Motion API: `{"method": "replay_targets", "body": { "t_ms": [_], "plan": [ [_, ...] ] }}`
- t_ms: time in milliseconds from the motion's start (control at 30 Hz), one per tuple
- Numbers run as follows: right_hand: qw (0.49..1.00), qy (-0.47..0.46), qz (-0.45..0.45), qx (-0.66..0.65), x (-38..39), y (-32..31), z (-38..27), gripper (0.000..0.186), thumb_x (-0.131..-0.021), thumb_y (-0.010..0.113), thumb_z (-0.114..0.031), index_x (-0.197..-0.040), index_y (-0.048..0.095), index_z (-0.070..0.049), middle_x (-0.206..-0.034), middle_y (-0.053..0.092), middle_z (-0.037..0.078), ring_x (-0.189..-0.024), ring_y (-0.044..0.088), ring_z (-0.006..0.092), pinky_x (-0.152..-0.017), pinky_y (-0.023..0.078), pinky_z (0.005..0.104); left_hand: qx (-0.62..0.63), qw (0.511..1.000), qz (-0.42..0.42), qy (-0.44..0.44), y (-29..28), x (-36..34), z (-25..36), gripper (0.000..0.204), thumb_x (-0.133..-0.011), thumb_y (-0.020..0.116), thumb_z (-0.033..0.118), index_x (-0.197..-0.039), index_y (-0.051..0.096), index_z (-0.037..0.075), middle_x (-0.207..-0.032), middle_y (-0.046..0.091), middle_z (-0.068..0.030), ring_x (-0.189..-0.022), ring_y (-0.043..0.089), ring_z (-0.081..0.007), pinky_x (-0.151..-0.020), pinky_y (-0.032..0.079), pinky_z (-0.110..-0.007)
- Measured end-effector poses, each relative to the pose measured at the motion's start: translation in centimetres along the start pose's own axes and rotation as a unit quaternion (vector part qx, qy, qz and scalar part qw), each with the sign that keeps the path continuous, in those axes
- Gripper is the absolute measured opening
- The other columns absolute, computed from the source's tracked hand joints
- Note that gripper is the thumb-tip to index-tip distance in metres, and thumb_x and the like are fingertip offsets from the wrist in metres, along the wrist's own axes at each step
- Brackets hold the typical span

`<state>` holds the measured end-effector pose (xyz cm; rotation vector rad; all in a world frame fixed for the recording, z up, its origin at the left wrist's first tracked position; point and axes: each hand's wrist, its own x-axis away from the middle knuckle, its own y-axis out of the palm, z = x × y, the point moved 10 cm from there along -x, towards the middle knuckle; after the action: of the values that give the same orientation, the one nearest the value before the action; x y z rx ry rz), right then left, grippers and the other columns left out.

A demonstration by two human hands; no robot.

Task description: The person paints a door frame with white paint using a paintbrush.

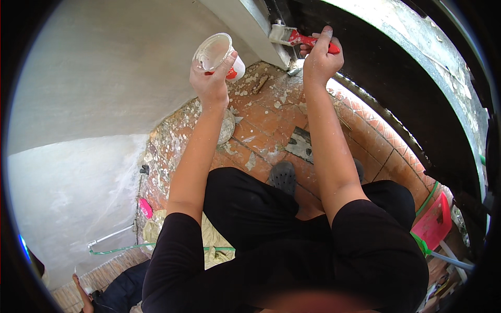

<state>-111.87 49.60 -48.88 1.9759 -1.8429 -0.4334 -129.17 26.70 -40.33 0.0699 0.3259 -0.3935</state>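
Observation:
My left hand [209,83] grips a white plastic tub [214,49] with a red label, its inside smeared pale. My right hand [321,62] is closed on a red-handled paintbrush [300,38], whose white-coated bristles are at the edge of a pale post [242,18], beside a dark panel [386,83] at upper right. Below both hands lies a terracotta tile floor [271,125] spattered with white flakes, with a paint-stained flat board [298,143] on it near my foot.
A pale wall [83,78] fills the left. A pink object [145,207], yellowish sheet [216,235] and green hose [112,249] lie low left. A pink dustpan-like item [433,219] stands at lower right. Another person's arm [83,292] shows at bottom left.

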Motion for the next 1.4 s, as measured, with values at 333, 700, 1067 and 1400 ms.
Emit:
{"method": "replay_targets", "body": {
  "t_ms": [333, 700, 1067, 1400],
  "plan": [
    [0.930, 0.298, 0.151, -0.150, 2.3, -7.1, 11.6, 0.047, -0.099, 0.049, -0.047, -0.086, 0.051, -0.002, -0.063, 0.058, 0.010, -0.048, 0.057, 0.0195, -0.041, 0.045, 0.0273, 0.015, 1.000, -0.017, 0.012, 0.7, -0.4, -0.7, 0.043, -0.073, 0.083, 0.003, -0.110, 0.062, -0.002, -0.103, 0.068, -0.0093, -0.093, 0.065, -0.0155, -0.083, 0.053, -0.030],
    [0.828, 0.442, 0.004, -0.344, 7.1, -10.8, 21.3, 0.036, -0.092, 0.067, -0.025, -0.111, 0.058, 0.004, -0.109, 0.067, 0.021, -0.104, 0.067, 0.0299, -0.088, 0.060, 0.0391, 0.019, 1.000, -0.006, 0.006, 0.5, 0.1, -0.5, 0.044, -0.073, 0.084, 0.004, -0.110, 0.061, -0.002, -0.104, 0.067, -0.0098, -0.093, 0.065, -0.0163, -0.083, 0.053, -0.030],
    [0.783, 0.520, -0.158, -0.302, 9.0, -8.0, 21.1, 0.044, -0.097, 0.054, -0.025, -0.128, 0.052, 0.007, -0.121, 0.064, 0.020, -0.110, 0.064, 0.0292, -0.084, 0.055, 0.0369, 0.010, 1.000, 0.021, 0.009, -1.1, -0.5, 0.0, 0.043, -0.073, 0.083, 0.004, -0.110, 0.062, -0.002, -0.102, 0.068, -0.0096, -0.092, 0.065, -0.0163, -0.083, 0.053, -0.031],
    [0.740, 0.571, -0.267, -0.237, 11.3, -3.3, 21.7, 0.030, -0.094, 0.060, -0.026, -0.107, 0.062, 0.000, -0.089, 0.070, 0.013, -0.072, 0.063, 0.0195, -0.063, 0.051, 0.0304, 0.002, 0.999, 0.054, 0.001, -3.0, -0.7, 0.6, 0.040, -0.075, 0.080, 0.001, -0.110, 0.062, -0.004, -0.102, 0.069, -0.0121, -0.089, 0.068, -0.0181, -0.081, 0.055, -0.031]
  ]
}}
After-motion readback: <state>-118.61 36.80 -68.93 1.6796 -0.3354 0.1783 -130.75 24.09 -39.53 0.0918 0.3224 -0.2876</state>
